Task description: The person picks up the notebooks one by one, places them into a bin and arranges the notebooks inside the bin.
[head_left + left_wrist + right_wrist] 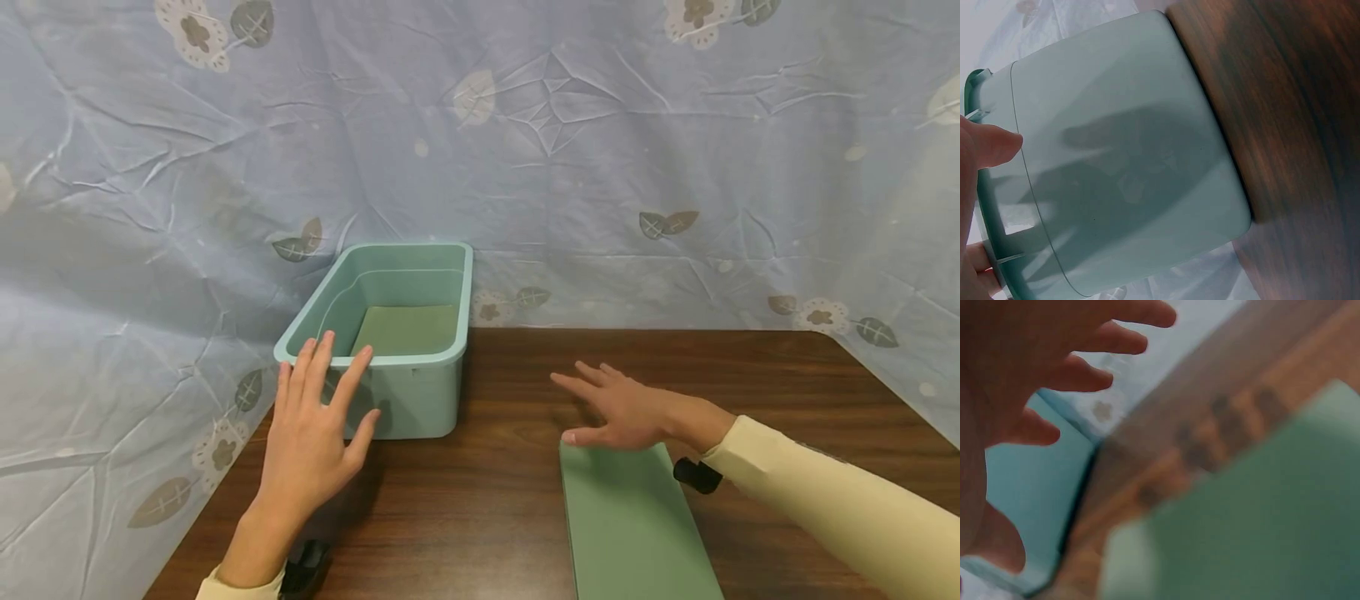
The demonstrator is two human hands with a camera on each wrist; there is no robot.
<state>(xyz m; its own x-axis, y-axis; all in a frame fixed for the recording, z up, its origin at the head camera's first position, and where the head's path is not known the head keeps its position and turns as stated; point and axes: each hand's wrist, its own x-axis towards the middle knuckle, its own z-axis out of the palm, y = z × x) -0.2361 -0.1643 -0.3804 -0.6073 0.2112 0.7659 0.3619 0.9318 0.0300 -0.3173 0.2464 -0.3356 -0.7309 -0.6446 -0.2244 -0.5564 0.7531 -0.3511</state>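
A pale teal plastic bin (420,402) stands at the left of the table, with a flat green rectangular piece (408,330) lying on its bottom. My left hand (306,446) is at the bin's near rim, fingers spread and fairly straight; whether they touch it I cannot tell. In the left wrist view the thumb (999,145) shows in front of the bin's end wall (1122,156). Over the far end of another flat green rectangular piece (633,521) is my right hand (626,410), fingers spread and holding nothing. The right wrist view shows this green piece (1260,531) blurred below the hand.
The dark brown wooden table (487,508) extends between the bin and the green piece. Behind and to the left hangs a wrinkled pale cloth (585,192) with flowers and leaves. The bin stands close to the cloth. A small black device (697,475) sits under the right wrist.
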